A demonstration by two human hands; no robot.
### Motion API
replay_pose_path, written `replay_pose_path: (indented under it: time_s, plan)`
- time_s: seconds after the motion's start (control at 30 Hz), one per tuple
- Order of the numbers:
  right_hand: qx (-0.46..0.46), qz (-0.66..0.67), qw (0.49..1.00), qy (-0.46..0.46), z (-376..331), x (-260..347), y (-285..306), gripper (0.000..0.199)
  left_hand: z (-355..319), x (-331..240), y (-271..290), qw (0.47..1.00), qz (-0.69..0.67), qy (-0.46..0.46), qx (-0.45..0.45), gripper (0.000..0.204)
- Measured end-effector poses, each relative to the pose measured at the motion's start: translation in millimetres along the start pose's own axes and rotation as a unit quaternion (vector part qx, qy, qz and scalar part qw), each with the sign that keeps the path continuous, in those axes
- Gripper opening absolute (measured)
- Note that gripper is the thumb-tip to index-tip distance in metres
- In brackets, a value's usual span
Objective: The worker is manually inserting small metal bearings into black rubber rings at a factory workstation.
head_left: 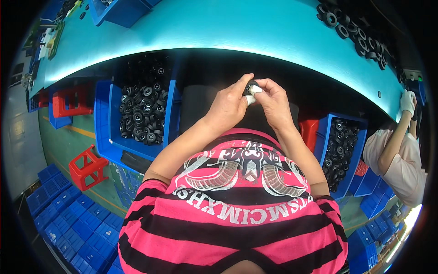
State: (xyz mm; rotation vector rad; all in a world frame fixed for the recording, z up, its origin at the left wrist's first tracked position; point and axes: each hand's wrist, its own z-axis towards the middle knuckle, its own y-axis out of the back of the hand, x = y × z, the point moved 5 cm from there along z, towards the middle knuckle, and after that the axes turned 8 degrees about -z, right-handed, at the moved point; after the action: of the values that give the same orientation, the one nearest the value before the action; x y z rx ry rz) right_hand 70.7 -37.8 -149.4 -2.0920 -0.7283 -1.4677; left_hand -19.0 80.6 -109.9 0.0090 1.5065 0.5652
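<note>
In front of my chest, over the near edge of the table, my left hand [231,103] and my right hand [275,101] meet around a small black wheel [250,85]. The fingers of both hands are closed on it, and they cover much of it. White covers wrap the tips of my thumbs. To my left stands a blue bin [172,114] heaped with small black wheels [142,112] that have light hubs. A second blue bin [324,137] at my right holds more wheels [340,148].
On the turquoise table [205,34] lie a pile of black rings [360,39] at far right and a blue bin [121,11] at far left. Red stools [89,168] and stacked blue crates [75,223] stand left. At right, another person's gloved hand [407,101] reaches the table edge.
</note>
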Motion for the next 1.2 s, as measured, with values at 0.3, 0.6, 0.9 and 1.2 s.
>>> replay_pose_path:
  time_s: [0.3, 0.6, 0.9, 1.2]
  plan:
    - [-0.025, -0.020, 0.999, 0.001, -2, -4, -2, 0.019, -2, 0, -3, 0.998, 0.058, -0.036, -0.013, 0.054]
    - [0.024, 0.115, 0.993, -0.030, -1, -1, -2, 0.024, -1, 18, -5, 0.949, -0.247, 0.195, 0.025, 0.054]
    - [0.041, 0.051, 0.998, 0.006, -1, 11, 10, 0.028, -1, 29, 2, 0.907, -0.375, 0.190, 0.026, 0.044]
    - [0.041, 0.074, 0.996, 0.001, -1, 5, 10, 0.028, -1, 17, 2, 0.884, -0.416, 0.214, 0.008, 0.039]
